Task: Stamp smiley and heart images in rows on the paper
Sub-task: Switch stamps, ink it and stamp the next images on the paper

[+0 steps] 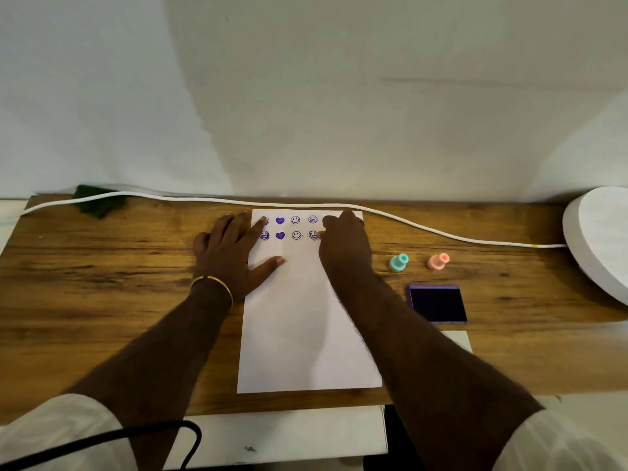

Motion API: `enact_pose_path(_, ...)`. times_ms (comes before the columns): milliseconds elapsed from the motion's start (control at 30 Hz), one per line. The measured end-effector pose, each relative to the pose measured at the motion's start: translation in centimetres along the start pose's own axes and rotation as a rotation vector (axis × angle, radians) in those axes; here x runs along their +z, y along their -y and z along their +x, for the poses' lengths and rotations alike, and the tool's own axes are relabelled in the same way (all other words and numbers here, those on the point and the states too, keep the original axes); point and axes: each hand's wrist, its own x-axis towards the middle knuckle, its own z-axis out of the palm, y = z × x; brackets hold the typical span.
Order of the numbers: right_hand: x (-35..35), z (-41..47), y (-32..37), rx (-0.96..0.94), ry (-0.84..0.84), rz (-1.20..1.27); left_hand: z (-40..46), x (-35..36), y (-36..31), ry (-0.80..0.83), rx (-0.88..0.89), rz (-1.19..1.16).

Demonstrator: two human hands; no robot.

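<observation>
— Two hands are on the sheet, as we see it. How does the right hand (343, 237) stand?

— We see it curled, knuckles up, over the right end of the stamped rows, its fingertips down at the paper (307, 321). We cannot tell whether it has a stamp pinched under there; the fingers hide whatever is beneath.

— And the left hand (231, 253)?

— We see it lying flat and spread, holding nothing, pressing the paper's left edge. Its thumb reaches onto the sheet below the prints, its index finger partly covers the first smiley in the top row, and a gold bangle (214, 285) circles the wrist.

— What do we read on the paper?

— We count two rows near the top edge, all in purple ink: each runs smiley, heart (279, 220), smiley (295, 219), smiley, and then the right hand covers the rest. Below them the sheet is blank.

— Where does the paper lie?

— We see it lengthwise on the wooden table (102, 300). To its right stand a teal stamp (398, 262) and a pink stamp (439, 261), apart from each other, with the purple ink pad (437, 303) open just nearer us. A white cable (204, 199) runs along the table's far edge to a white round object (598, 239) at the right.
</observation>
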Motion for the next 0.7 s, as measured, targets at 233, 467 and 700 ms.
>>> enact_pose_path(233, -0.24, 0.21, 0.16, 0.015, 0.026, 0.039, 0.02, 0.29, 0.18, 0.010, 0.001, -0.001)
enact_pose_path(467, 0.39, -0.34, 0.13, 0.014, -0.017, 0.054, 0.11, 0.54, 0.27, -0.014, 0.000, -0.008)
enact_pose_path(700, -0.26, 0.23, 0.14, 0.029, 0.020, 0.091, 0.16, 0.68, 0.42, -0.017, 0.004, -0.004)
